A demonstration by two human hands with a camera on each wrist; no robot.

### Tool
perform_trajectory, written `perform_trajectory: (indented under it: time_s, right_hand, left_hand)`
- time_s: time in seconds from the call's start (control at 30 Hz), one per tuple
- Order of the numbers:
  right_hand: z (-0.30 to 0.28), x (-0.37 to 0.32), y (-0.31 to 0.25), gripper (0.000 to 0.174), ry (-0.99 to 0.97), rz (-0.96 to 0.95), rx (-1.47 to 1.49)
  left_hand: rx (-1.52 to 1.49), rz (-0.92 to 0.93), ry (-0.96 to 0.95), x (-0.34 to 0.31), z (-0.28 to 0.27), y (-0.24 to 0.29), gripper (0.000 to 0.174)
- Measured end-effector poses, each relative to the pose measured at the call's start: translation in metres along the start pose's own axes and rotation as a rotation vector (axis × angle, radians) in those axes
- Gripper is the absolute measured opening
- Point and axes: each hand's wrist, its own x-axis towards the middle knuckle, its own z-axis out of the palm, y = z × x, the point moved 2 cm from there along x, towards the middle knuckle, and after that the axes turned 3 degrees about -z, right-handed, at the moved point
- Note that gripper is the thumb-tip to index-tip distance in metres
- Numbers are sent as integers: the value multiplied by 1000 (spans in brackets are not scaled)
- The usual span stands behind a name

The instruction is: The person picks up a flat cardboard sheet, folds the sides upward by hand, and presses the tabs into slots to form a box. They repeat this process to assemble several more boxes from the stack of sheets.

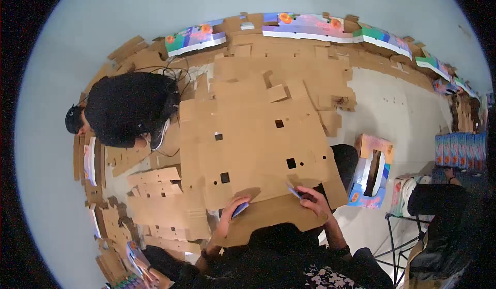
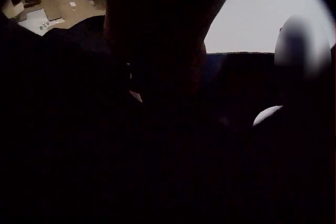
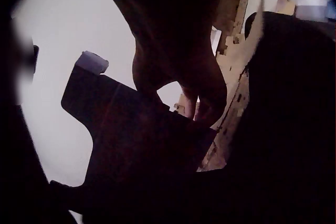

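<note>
A large brown cardboard box blank [image 1: 258,149] with square holes lies spread out before me, its near flap [image 1: 276,214] folded up close to my body. My left hand [image 1: 232,214] grips the left end of that flap, beside a small blue-printed tab [image 1: 240,209]. At the flap's other end my right hand [image 1: 315,203] holds the cardboard, fingers over the edge near another blue tab [image 1: 294,190]. The right wrist view shows my right hand [image 3: 181,71] pinching the edge of the dark, backlit flap [image 3: 142,140]. Deep shadow fills most of the left wrist view.
A printed carton [image 1: 370,171] with a long opening stands on the floor to the right. Cardboard sheets [image 1: 160,206] lie stacked at left, where a person in black [image 1: 129,108] bends down. Another person's leg [image 1: 439,201] and a black metal frame [image 1: 398,242] are at right.
</note>
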Motion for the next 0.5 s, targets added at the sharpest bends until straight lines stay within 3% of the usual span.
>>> perform_trajectory:
  time_s: [0.2,0.3,0.33,0.5]
  right_hand:
    - [7,1,8,52,31,114,171]
    - [24,-8,0,51,86,159,124]
    - [28,-12,-11,51,92,253,40]
    - [35,-34,-4,53,142,271,-23]
  left_hand:
    - [-16,-29,-64,10,-18,7,63]
    - [-50,-45,-115,8,-24,-14,63]
    - [-51,-41,-138,8,-26,-22,63]
    - [-145,11,-204,8,-22,-44,61]
